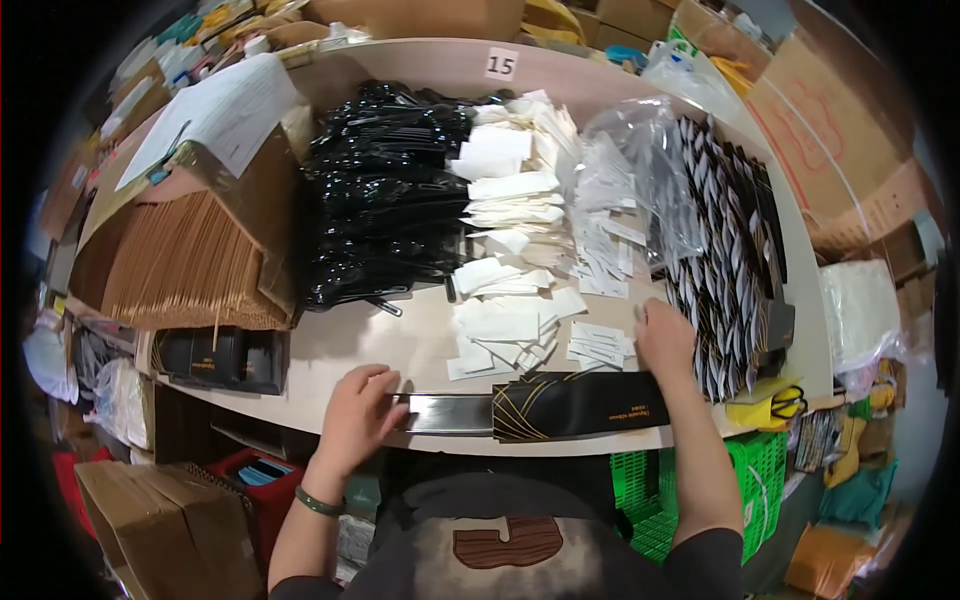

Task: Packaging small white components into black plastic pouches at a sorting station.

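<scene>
In front of me, along the table's near edge, lies a long black box (580,408) with gold lines. A shiny silvery flat piece (452,413) sticks out of its left end; its kind I cannot tell. My left hand (358,415) has its thumb and fingers around the far left end of that piece. Above the box's right end, my right hand (667,338) is closed, its fingertips beside a small pile of white slips (599,345). Whatever it pinches, if anything, is too small to make out. A larger pile of white packets (500,325) lies left of the slips.
Black plastic-wrapped items (385,190) are heaped at back left, beside a carton of brown cardboard pieces (185,265). Clear plastic bags (640,180) lie right of the packets. Black-and-gold boxes (715,270) stand in rows at right. A green crate (750,490) sits below the table.
</scene>
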A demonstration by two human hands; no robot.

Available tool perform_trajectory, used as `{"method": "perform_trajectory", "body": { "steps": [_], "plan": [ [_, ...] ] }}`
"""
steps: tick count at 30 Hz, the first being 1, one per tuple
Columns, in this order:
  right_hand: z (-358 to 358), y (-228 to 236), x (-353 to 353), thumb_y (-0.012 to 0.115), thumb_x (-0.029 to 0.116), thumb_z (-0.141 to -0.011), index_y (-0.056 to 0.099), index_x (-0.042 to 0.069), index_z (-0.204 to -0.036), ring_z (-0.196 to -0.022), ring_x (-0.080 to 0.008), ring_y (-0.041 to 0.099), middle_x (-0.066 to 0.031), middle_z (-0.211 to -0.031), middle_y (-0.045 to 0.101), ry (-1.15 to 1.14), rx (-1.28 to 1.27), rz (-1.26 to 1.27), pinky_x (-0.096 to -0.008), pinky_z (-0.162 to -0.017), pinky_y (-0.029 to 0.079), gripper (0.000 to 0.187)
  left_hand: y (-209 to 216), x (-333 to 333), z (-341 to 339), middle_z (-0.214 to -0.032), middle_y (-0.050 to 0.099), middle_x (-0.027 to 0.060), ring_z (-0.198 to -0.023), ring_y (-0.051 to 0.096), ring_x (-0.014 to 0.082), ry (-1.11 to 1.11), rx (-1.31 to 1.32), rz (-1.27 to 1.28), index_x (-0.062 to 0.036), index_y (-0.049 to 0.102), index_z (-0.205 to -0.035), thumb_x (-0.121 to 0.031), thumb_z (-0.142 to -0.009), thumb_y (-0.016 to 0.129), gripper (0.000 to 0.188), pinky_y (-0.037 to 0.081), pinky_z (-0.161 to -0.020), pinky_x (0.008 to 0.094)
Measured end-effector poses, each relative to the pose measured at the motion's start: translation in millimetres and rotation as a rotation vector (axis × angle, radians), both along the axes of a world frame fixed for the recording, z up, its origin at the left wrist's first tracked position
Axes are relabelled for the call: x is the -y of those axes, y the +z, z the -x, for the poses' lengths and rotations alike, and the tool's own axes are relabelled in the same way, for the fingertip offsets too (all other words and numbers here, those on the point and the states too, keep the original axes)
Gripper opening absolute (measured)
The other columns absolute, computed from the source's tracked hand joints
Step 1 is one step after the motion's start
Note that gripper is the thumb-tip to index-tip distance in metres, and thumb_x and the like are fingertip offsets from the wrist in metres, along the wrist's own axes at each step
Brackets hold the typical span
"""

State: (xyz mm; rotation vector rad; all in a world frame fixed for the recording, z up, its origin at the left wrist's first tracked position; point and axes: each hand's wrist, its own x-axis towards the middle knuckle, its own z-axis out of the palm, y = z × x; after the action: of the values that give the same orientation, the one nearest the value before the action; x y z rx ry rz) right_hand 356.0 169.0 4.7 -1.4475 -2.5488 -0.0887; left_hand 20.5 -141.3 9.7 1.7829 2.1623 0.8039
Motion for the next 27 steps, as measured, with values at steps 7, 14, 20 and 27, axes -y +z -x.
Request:
{"method": "perform_trajectory", "body": {
  "steps": [7, 14, 20, 27],
  "plan": [
    [120, 15, 48, 0.067, 0.016, -0.074, 0.062, 0.005, -0.086, -0.093, -0.0349, 0.06, -0.0144, -0.094, 0.06, 0.714, -0.166, 0.263, -0.0439, -0.081, 0.051, 0.017, 4, -69, 45, -0.129, 0.059, 0.0167, -0.12, 0.056, 0.0355, 0.061, -0.37, -0.236, -0.0037, 0.063, -0.118, -0.005, -0.079, 0.07, 0.04, 0.046, -0.1, 0.0439],
    [120, -2, 73, 0.065, 0.003, -0.074, 0.059, 0.0, -0.09, -0.09, -0.0365, 0.059, -0.016, -0.095, 0.059, 0.819, -0.069, 0.192, -0.0439, -0.08, 0.05, 0.017, 18, -125, 83, -0.091, 0.056, 0.0053, -0.096, 0.057, 0.0236, -0.082, -0.696, -0.216, -0.0107, 0.061, -0.094, -0.008, -0.081, 0.061, 0.013, 0.044, -0.088, 0.0365],
    [132, 25, 130, 0.061, 0.013, -0.089, 0.06, 0.003, -0.099, -0.092, -0.0372, 0.06, -0.0156, -0.096, 0.06, 0.901, -0.304, 0.834, -0.0443, -0.08, 0.05, 0.014, 40, -120, 89, -0.091, 0.057, 0.0063, -0.094, 0.057, 0.0247, -0.286, -0.625, -0.001, -0.0098, 0.061, -0.091, -0.009, -0.083, 0.063, 0.008, 0.043, -0.088, 0.0352],
    [144, 25, 153, 0.06, 0.009, -0.087, 0.06, 0.001, -0.099, -0.097, -0.0382, 0.059, -0.0179, -0.106, 0.059, 0.901, -0.091, 0.626, -0.0445, -0.084, 0.049, 0.015, 31, -74, 49, -0.085, 0.063, 0.0106, -0.079, 0.062, 0.0339, 0.098, -0.252, -0.201, -0.0079, 0.063, -0.098, -0.013, -0.091, 0.064, 0.009, 0.051, -0.068, 0.0424]
  ]
}}
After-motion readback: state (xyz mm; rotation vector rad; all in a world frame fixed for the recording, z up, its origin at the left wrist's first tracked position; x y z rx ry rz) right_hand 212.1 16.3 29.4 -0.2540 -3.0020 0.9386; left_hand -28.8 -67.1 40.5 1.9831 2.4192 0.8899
